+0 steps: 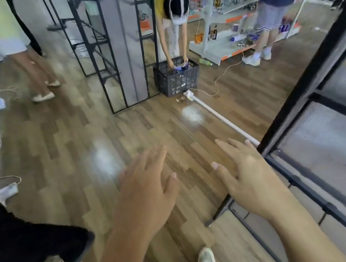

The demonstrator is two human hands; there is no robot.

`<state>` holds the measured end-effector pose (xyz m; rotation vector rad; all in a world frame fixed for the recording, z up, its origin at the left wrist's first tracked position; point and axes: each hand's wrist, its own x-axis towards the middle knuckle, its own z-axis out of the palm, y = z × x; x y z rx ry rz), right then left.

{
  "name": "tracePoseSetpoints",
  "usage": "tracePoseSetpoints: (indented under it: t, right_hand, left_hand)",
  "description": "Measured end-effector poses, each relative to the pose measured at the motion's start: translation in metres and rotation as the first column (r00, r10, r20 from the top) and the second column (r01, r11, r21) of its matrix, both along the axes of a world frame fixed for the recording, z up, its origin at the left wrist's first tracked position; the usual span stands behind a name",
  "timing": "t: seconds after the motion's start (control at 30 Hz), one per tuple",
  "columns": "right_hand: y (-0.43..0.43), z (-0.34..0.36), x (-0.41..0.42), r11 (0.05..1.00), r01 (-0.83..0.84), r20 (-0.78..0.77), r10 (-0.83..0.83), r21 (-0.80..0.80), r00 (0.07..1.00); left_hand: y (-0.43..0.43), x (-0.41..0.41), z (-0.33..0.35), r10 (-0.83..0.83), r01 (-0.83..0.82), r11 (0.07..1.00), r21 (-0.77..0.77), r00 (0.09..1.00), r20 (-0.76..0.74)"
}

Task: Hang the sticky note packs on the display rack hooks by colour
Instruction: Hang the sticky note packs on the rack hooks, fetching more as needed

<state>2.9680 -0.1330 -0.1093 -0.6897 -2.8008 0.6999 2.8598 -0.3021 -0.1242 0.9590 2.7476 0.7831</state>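
Note:
My left hand [146,190] and my right hand [247,176] are both stretched out in front of me over the wooden floor, palms down, fingers straight and spread. Neither hand holds anything. No sticky note packs show in this view, and no hooks are visible. A black-framed rack [309,114] with frosted panels runs along my right side, its lower edge just beyond my right hand.
A black crate [177,80] stands on the floor ahead, with a person bent over it. A white pole [222,118] and a cable lie on the floor. A black metal frame [112,51] stands ahead. Other people stand left and right. Goods line the left edge.

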Motion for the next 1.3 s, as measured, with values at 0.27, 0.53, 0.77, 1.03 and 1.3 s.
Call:
tracePoseSetpoints:
  t: [0.27, 0.53, 0.77, 1.03, 1.3]
  right_hand:
    - [0.045, -0.035, -0.158, 0.998, -0.016, 0.008, 0.016, -0.067, 1.0]
    - [0.093, -0.026, -0.338, 0.987, -0.153, 0.038, 0.155, -0.058, 0.987]
    - [0.11, -0.019, -0.49, 0.977, -0.206, 0.035, 0.207, -0.05, 0.978]
    - [0.086, -0.011, -0.696, 0.982, -0.189, -0.011, 0.189, -0.001, 0.982]
    - [0.084, -0.008, -0.856, 0.994, -0.091, -0.017, 0.091, -0.065, 0.996]
  left_hand:
    - [0.034, -0.134, -0.012, 0.114, -0.114, 0.992, -0.05, 0.993, -0.007]
    - [0.085, -0.29, 0.006, 0.214, -0.214, 0.977, -0.008, 0.977, -0.007]
    - [0.093, -0.436, -0.007, 0.302, -0.303, 0.953, 0.017, 0.952, 0.042]
    - [0.065, -0.638, -0.006, 0.276, -0.278, 0.957, 0.082, 0.961, 0.033]
    - [0.066, -0.819, -0.002, 0.214, -0.213, 0.957, 0.199, 0.977, 0.017]
